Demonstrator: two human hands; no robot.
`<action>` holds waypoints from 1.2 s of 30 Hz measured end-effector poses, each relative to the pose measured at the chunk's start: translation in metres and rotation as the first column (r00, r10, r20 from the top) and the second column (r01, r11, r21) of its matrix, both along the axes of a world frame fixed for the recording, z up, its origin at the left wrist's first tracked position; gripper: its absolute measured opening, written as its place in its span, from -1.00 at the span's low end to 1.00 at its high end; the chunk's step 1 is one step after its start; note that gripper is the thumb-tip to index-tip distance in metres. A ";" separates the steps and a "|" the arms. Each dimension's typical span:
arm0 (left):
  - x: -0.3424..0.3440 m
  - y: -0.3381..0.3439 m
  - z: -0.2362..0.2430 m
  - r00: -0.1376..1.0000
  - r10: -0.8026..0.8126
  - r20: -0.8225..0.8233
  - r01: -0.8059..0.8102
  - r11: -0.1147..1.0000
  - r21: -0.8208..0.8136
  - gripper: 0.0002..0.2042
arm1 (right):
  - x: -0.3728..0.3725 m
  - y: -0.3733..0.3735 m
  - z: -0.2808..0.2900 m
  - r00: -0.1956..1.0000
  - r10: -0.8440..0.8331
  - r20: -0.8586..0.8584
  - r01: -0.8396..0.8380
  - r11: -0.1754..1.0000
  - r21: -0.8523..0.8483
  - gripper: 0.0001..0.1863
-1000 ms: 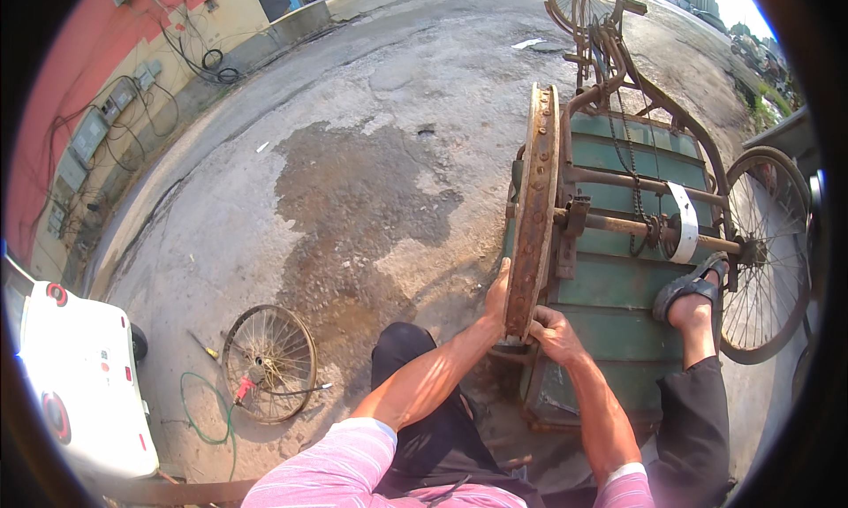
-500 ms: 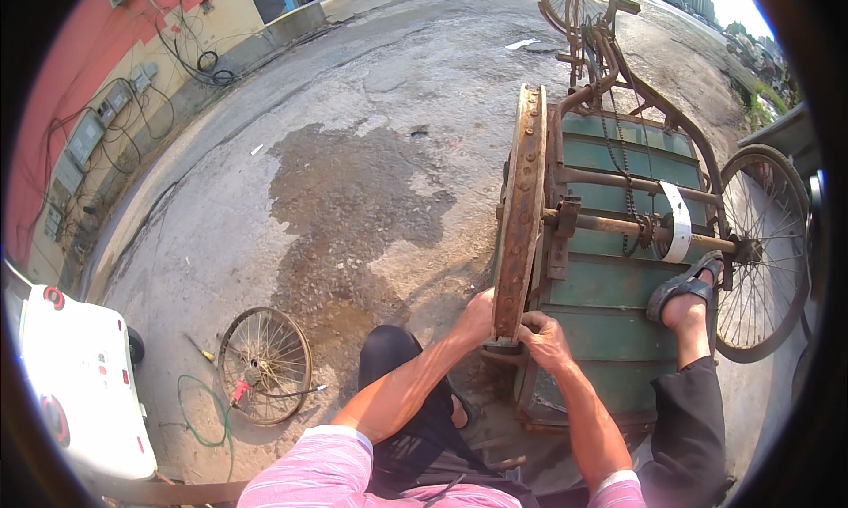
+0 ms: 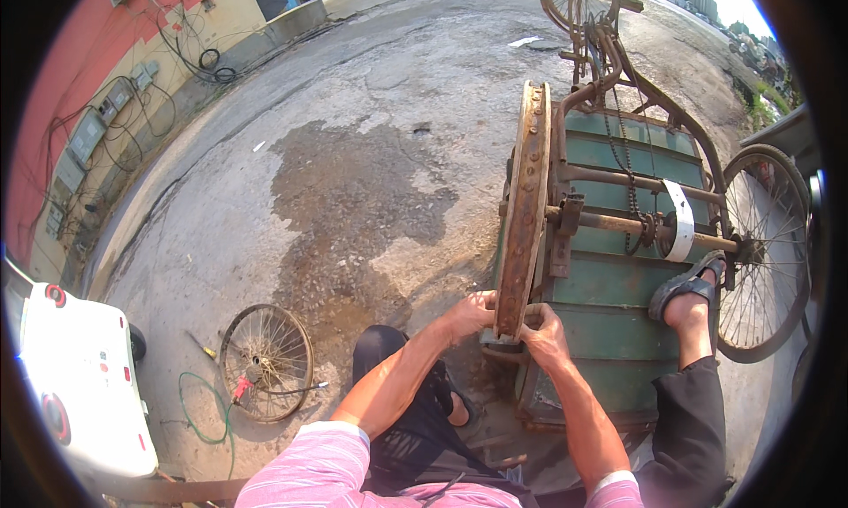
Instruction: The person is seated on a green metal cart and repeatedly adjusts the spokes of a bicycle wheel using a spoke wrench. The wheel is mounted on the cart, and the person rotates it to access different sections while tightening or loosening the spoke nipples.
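A rusty wheel rim (image 3: 528, 181) stands edge-on at the left side of an overturned cargo tricycle (image 3: 609, 174), its inner channel showing a row of spoke ends and no tyre. At the rim's near end, my left hand (image 3: 470, 317) is closed on its left side. Across from it, my right hand (image 3: 545, 338) grips the right side with bent fingers, the thumb close to the edge. Whether anything small sits between the fingertips is hidden. Green panels of the cargo bed (image 3: 609, 331) lie under the axle (image 3: 618, 223), and a white band (image 3: 679, 221) hangs over that axle.
A spoked wheel (image 3: 265, 364) lies on the ground at left, with a red-headed tool (image 3: 241, 386) and a green cord (image 3: 196, 433). A white vehicle (image 3: 84, 375) stands at far left. My sandalled foot (image 3: 691, 287) rests on the panels beside another wheel (image 3: 764, 252).
My left hand has shifted slightly, and its fingers now show more beside the rim. My right hand stays at the rim's near end. The view has moved a little.
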State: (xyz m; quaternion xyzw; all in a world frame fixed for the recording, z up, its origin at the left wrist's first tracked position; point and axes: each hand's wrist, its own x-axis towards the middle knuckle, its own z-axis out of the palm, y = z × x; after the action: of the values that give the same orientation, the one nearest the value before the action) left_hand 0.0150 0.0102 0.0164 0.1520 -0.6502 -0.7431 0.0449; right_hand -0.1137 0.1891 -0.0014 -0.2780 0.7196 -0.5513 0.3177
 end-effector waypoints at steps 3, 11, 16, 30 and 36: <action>0.002 0.002 0.007 0.999 -0.031 -0.044 0.042 0.958 0.282 -0.66 | 0.002 -0.001 0.012 1.000 0.017 0.004 -0.017 1.000 0.007 -0.55; 0.005 -0.011 0.006 0.994 -0.105 0.026 0.106 0.993 -0.043 -0.69 | 0.009 0.006 0.028 0.991 0.024 0.133 -0.010 0.995 -0.101 -0.71; 0.007 -0.016 -0.024 0.998 -0.063 -0.029 0.061 0.996 -0.068 -0.74 | 0.015 0.003 0.030 0.991 0.055 0.121 -0.038 0.990 -0.139 -0.75; 0.016 0.001 0.022 0.999 -0.027 0.025 0.034 0.934 -0.357 -0.72 | 0.003 -0.013 0.015 0.984 0.036 0.175 -0.031 0.999 -0.028 -0.68; 0.008 -0.003 0.016 0.990 -0.010 0.140 0.046 0.966 -0.255 -0.74 | 0.002 -0.002 0.009 0.974 0.011 0.228 0.002 0.998 -0.058 -0.62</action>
State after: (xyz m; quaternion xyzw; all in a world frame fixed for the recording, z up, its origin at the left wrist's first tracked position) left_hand 0.0226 0.0073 0.0329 0.1864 -0.7449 -0.6406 0.0088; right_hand -0.1119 0.1874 0.0078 -0.2236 0.6614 -0.5995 0.3913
